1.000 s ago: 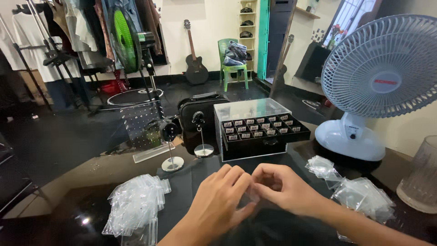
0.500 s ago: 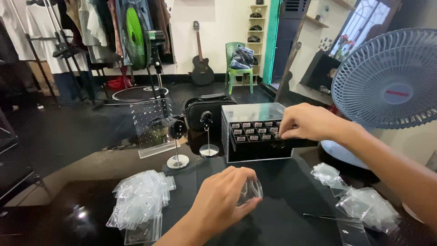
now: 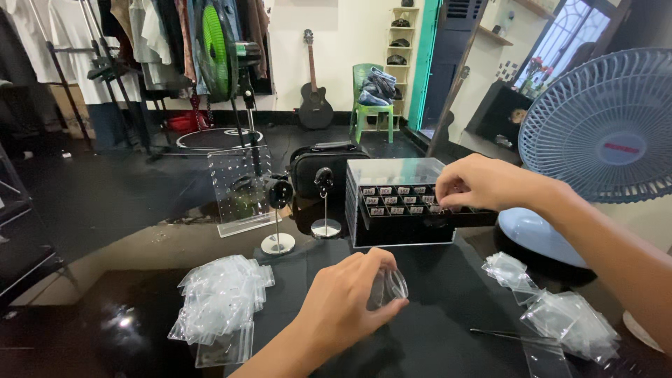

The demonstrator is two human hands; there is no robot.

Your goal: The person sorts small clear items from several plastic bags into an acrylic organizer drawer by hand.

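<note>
head view: holding a small clear plastic bag (image 3: pixel 390 287) in the left hand (image 3: pixel 343 308), low over the dark table (image 3: pixel 434 336), fingers curled round it and thumb pressing its near edge, so the left grip is clenched on the bag with its mouth seemingly kept facing up and toward the box. reaching with the right hand (image 3: pixel 483 183) to the pulled-out black drawer (image 3: pixel 420 203) of the clear acrylic box (image 3: pixel 395 199), fingertips pinching together down among the small labelled compartments; too small to tell whether anything is caught between them, so the right grip is reading as closing, contents unknown. bag sitting fully inside the left grip, well apart from the right hand, below and nearer the body than the drawer. lying flat to the left, a loose pile of empty clear bags (image 3: pixel 220 297), likely stock kept within reach; another heap of bags (image 3: pixel 560 315) resting at the right beside thin tweezers (image 3: pixel 504 332). standing behind: a clear perforated stand (image 3: pixel 238 189), two small black display posts (image 3: pixel 280 210), a black case (image 3: pixel 318 168), and a pale blue fan (image 3: pixel 602 140) at the far right.
</note>
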